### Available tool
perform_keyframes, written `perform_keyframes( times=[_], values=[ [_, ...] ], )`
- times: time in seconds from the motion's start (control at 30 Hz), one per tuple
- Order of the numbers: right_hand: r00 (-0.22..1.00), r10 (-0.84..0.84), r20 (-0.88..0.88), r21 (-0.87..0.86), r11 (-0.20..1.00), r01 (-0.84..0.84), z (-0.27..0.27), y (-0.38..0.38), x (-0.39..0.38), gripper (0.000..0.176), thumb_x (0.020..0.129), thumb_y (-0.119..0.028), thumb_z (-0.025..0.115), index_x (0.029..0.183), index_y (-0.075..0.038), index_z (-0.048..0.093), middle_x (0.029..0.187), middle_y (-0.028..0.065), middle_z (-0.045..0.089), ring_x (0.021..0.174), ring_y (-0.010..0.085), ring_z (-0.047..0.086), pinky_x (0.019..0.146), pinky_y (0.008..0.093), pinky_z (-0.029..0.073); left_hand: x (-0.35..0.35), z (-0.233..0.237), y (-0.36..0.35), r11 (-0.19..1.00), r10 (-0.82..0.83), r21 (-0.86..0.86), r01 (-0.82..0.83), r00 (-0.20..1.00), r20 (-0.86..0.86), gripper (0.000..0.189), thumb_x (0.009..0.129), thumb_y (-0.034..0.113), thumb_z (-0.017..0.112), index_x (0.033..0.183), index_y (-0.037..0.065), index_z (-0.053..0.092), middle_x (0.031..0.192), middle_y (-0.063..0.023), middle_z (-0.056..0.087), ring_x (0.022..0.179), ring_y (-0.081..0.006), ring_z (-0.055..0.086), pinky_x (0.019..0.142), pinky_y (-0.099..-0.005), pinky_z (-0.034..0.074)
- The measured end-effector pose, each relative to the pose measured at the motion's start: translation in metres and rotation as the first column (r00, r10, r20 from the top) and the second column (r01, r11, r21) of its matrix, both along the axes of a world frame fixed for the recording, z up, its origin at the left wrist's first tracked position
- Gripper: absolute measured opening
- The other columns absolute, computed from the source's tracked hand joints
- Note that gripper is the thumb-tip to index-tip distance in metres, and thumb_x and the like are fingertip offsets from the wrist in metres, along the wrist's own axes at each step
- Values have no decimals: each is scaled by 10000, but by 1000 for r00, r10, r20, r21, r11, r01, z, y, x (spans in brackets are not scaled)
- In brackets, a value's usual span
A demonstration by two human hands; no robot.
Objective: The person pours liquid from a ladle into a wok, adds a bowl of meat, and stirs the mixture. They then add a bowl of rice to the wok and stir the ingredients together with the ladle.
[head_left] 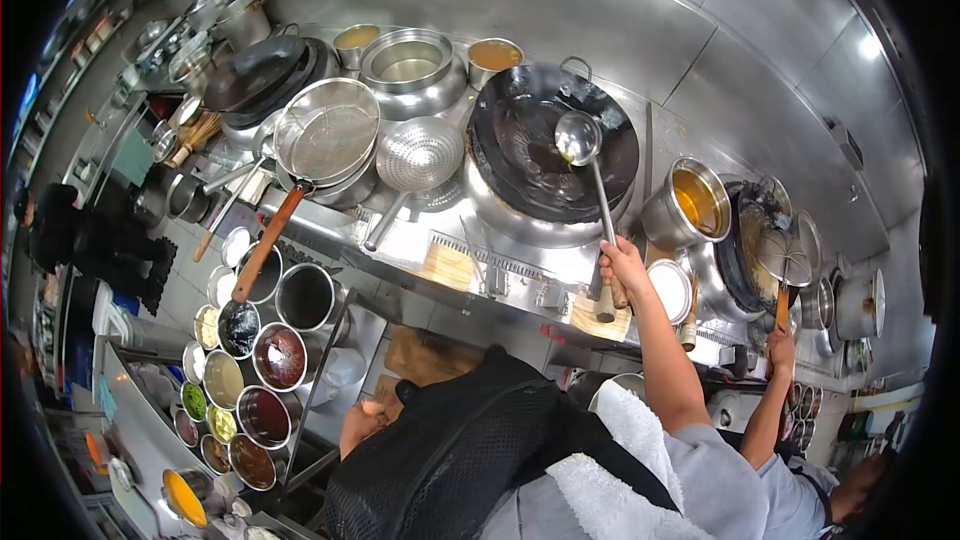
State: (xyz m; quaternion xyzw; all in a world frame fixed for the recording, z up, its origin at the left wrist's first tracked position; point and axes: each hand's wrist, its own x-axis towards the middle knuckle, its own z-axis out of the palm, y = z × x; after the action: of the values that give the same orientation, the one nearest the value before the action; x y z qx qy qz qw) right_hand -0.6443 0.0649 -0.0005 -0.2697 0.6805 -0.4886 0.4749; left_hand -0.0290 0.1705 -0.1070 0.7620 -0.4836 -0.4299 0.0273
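Observation:
My right hand [624, 268] is closed around the wooden end of a long-handled ladle [603, 202]. Its metal bowl hangs over the dark wok [515, 155], which sits on the burner with a little shiny liquid at its bottom. Low by my body, partly covered by black mesh cloth [440, 450], my left hand [364, 426] has its fingers curled. What it holds, if anything, is hidden. Left of the wok lie a perforated skimmer [420, 154] and a round wire strainer [328, 132] with a wooden handle.
A pot of amber liquid [690, 202] and a white bowl [670, 288] stand right of the wok. Farther right, a co-worker's hand [780, 350] grips a wooden-handled strainer. Sauce and seasoning containers [280, 355] crowd the lower left. Another person [95, 240] stands at far left.

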Motion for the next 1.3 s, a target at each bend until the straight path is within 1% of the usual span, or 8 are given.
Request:
perform_keyframes(
  times=[0.13, 0.2, 0.33, 0.4, 0.63, 0.67, 0.87, 1.3],
  values=[
    [834, -8, 552, -18, 1000, 22, 1, 2, -4, 271, 1065, -259, 559, 1282, -96, 571, 720, -26, 504, 503, 62, 474, 433, 264, 415, -12, -60, -45, 979, -186, -78, 189, 981, 46, 565, 649, 336, 851, 1075, -8, 713, 992, -241, 744, 983, -398, 722, 839, -453, 565],
    [222, 94, 970, -112, 991, 70, 0, 9, -3, 350, 1086, -267, 503, 1374, -70, 531, 716, -13, 508, 495, 63, 470, 440, 258, 430, -29, -71, -75, 937, -334, -110, 331, 942, -11, 620, 632, 373, 869, 1103, 3, 710, 1010, -237, 743, 988, -402, 717, 850, -457, 566],
    [52, 227, 972, -233, 952, 198, 50, 51, 7, 418, 1104, -255, 444, 1461, -40, 462, 757, 4, 500, 506, 81, 478, 457, 257, 448, -107, -73, -124, 801, -589, -167, 575, 807, -48, 703, 610, 439, 900, 1139, 23, 698, 1032, -227, 739, 1001, -401, 707, 879, -468, 560],
    [59, 238, 970, -245, 938, 244, 75, 78, -2, 429, 1107, -255, 437, 1487, -57, 438, 749, 1, 488, 509, 77, 473, 451, 247, 437, -164, -67, -131, 627, -769, -304, 717, 633, -95, 682, 631, 450, 889, 1132, 30, 693, 1051, -209, 736, 1003, -405, 700, 894, -474, 554],
    [845, -282, 454, -125, 919, 374, 162, 167, -24, 384, 1069, -237, 534, 1440, -144, 505, 689, -55, 441, 472, 42, 404, 404, 225, 359, -343, -78, -103, 101, -990, -608, 788, 21, -137, 495, 778, 355, 805, 1130, 29, 680, 1204, -197, 662, 1292, -396, 532, 1064, -476, 454],
    [887, -345, 309, -104, 914, 391, 167, 174, -27, 287, 1055, -219, 553, 1327, -128, 550, 690, -51, 459, 466, 49, 416, 398, 235, 364, -353, -73, -92, 243, -963, -559, 793, 125, -240, 450, 797, 330, 794, 1121, 38, 684, 1265, -233, 618, 1337, -429, 471, 1076, -500, 438],
    [901, -424, -90, 48, 902, 429, 169, 204, -70, 165, 1004, -173, 631, 1111, -87, 538, 664, -31, 477, 431, 62, 454, 373, 234, 391, -421, -123, -58, 133, -989, -567, 813, 75, -124, 499, 846, 352, 762, 1171, -7, 641, 1327, -291, 523, 1270, -456, 494, 1131, -531, 372],
    [750, -300, -589, 3, 928, 373, 138, 203, -74, 551, 982, -26, 579, 1509, 12, 423, 888, 8, 611, 488, 34, 461, 416, 218, 379, -469, -228, -31, 92, -996, -676, 731, 80, -48, 432, 819, 240, 732, 1142, -32, 644, 1408, -289, 507, 1336, -461, 476, 1134, -548, 369]
  ],
)
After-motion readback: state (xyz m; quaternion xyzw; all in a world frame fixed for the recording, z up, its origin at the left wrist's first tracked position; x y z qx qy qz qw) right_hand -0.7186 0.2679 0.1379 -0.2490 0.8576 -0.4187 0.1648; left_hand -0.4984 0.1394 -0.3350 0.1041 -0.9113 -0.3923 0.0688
